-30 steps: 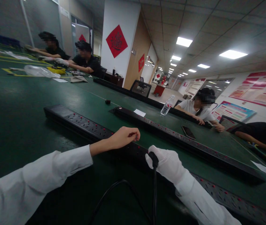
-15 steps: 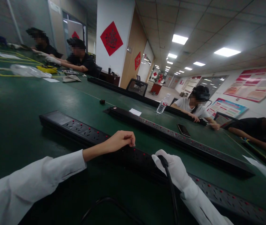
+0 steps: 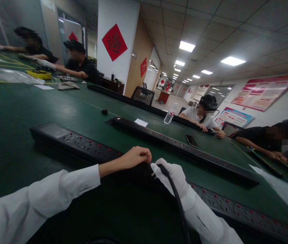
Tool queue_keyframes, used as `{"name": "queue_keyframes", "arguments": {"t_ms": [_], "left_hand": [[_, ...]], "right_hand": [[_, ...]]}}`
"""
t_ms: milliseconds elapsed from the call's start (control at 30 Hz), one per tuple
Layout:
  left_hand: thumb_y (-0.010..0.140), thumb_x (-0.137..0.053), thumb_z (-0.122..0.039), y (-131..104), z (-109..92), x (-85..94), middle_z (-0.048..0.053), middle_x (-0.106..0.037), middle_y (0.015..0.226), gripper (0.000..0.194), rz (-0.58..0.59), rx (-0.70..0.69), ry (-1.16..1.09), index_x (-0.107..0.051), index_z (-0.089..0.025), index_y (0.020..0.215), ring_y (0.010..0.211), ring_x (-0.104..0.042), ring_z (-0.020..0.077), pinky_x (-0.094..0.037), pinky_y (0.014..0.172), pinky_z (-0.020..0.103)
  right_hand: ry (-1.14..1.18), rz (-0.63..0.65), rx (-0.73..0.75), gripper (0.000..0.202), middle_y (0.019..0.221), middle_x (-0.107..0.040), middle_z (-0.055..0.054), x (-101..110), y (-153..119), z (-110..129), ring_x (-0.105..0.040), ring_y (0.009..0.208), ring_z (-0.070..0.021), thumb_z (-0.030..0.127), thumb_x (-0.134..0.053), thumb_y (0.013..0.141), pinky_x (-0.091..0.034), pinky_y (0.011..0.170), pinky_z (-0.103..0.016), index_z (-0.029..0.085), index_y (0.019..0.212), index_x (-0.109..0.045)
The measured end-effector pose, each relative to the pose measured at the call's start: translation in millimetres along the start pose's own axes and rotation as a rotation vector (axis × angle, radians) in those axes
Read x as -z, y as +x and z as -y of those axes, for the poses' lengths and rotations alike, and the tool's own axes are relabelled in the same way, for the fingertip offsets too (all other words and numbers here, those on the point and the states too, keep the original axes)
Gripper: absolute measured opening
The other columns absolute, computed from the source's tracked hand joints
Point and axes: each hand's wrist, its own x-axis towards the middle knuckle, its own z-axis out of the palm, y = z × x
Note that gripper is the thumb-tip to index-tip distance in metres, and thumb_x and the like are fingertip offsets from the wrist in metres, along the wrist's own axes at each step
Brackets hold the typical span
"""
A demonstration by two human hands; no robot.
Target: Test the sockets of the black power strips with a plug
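A long black power strip (image 3: 88, 144) with several sockets and red dots lies slantwise across the green table. My left hand (image 3: 137, 159), bare, rests over its middle part with the fingers curled together; what they hold, if anything, is hidden. Close beside it on the right, my right hand (image 3: 177, 179) in a white glove grips a black power plug (image 3: 162, 168). Metal prongs show below the gloved fingertips, pointing left and apart from the sockets as far as I can see. The plug's black cord (image 3: 180, 211) hangs down toward me.
A second power strip (image 3: 179, 149) lies beyond, with a phone (image 3: 191, 140), a white paper (image 3: 141, 122) and a water bottle (image 3: 169, 114) around it. A small black piece (image 3: 104, 112) sits farther left. Plastic film (image 3: 281, 186) lies at right. Several people work around the table.
My right hand has come left with the plug, close to my left hand, and the plug's prongs now show. The view has turned slightly right. My left hand stays over the strip.
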Motion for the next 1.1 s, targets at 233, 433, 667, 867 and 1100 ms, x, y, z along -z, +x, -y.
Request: {"name": "queue_keyframes", "arguments": {"t_ms": [233, 433, 667, 867, 1100], "left_hand": [[0.08, -0.039, -0.018, 2.2, 1.6, 2.1, 0.003, -0.063, 0.079, 0.028, 0.002, 0.041, -0.136, -0.06, -0.015, 0.099, 0.073, -0.058, 0.0122, -0.043, 0.066, 0.022], [0.082, -0.038, -0.021, 2.9, 5.8, 0.7, 0.003, -0.063, 0.079, 0.027, -0.018, 0.054, -0.17, -0.058, -0.015, 0.099, 0.073, -0.058, 0.0121, -0.045, 0.069, 0.025], [0.082, -0.041, -0.03, 3.9, 5.3, -0.4, 0.003, -0.063, 0.077, 0.021, -0.048, 0.075, -0.167, -0.054, -0.014, 0.082, 0.072, -0.058, 0.0128, -0.045, 0.069, 0.026], [0.08, -0.043, -0.027, 2.9, 3.3, 0.1, 0.003, -0.063, 0.075, 0.017, -0.047, 0.078, -0.138, -0.054, -0.014, 0.082, 0.072, -0.058, 0.0127, -0.045, 0.069, 0.026], [0.078, -0.045, -0.025, 3.7, 7.3, -2.2, 0.004, -0.063, 0.077, 0.015, -0.037, 0.092, -0.154, -0.054, -0.013, 0.082, 0.072, -0.058, 0.0127, -0.045, 0.067, 0.025]], "right_hand": [[-0.122, -0.068, 0.005, 0.032, 0.053, -0.054, 0.004, -10.5, 5.1, 0.0, -0.052, 0.049, -0.0072, 0.046, -0.036, 0.084, -0.03, 0.049, -0.016, 0.023, 0.072, -0.055], [-0.247, -0.094, 0.061, 0.034, 0.055, -0.054, 0.003, -8.8, 3.9, 1.0, -0.051, 0.05, -0.0068, 0.04, -0.034, 0.086, -0.028, 0.05, -0.018, 0.02, 0.067, -0.053], [-0.444, -0.104, 0.1, 0.038, 0.056, -0.054, 0.001, -7.7, 0.2, 16.1, -0.048, 0.049, -0.0084, 0.045, -0.033, 0.086, -0.02, 0.048, -0.023, 0.02, 0.065, -0.053], [-0.493, -0.075, 0.12, 0.034, 0.06, -0.056, 0.001, -10.9, -1.0, 21.4, -0.049, 0.052, -0.0107, 0.045, -0.032, 0.085, -0.018, 0.049, -0.025, 0.023, 0.072, -0.054], [-0.329, 0.039, 0.174, 0.034, 0.062, -0.056, 0.002, -8.6, 2.6, 11.7, -0.05, 0.055, -0.0079, 0.05, -0.038, 0.082, -0.024, 0.05, -0.02, 0.021, 0.072, -0.053]]}}
